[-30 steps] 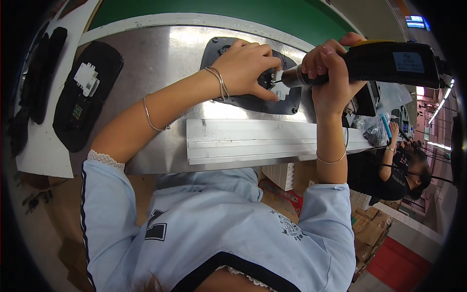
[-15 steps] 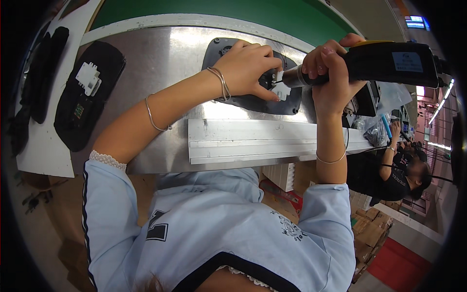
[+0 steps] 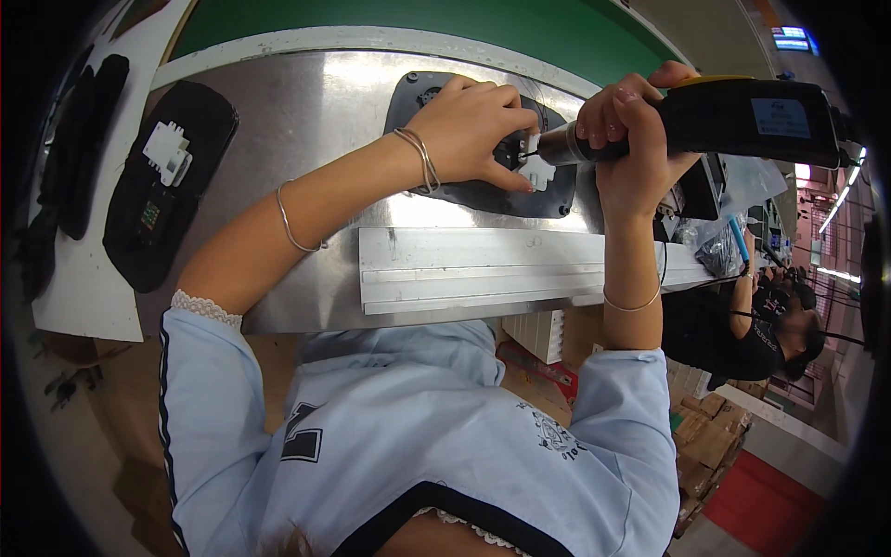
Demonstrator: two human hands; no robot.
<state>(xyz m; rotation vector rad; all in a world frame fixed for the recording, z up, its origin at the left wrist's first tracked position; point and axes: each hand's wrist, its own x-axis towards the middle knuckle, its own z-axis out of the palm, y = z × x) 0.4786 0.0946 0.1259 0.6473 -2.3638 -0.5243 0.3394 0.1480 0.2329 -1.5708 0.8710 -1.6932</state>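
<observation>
My right hand (image 3: 636, 130) is wrapped round a black electric screwdriver (image 3: 733, 116) with a yellow strip on top. Its silvery nose (image 3: 561, 146) points left at a white plastic part (image 3: 535, 172). That part sits on a dark grey oval panel (image 3: 483, 197) lying on the metal bench. My left hand (image 3: 478, 130) reaches over the panel, thumb and fingers closed about the white part's left side. The screwdriver's tip and the spot it meets are too small to make out.
A white-edged metal rail (image 3: 464, 265) runs along the bench in front of the panel. At left lies another dark panel (image 3: 139, 232) with a white part (image 3: 169, 153) on it. Plastic bags (image 3: 719, 251) lie at right, where a co-worker (image 3: 766, 320) in black sits farther off.
My hands, the screwdriver and the panel stay almost exactly where they were. At far right the co-worker's raised arm and hand have shifted slightly.
</observation>
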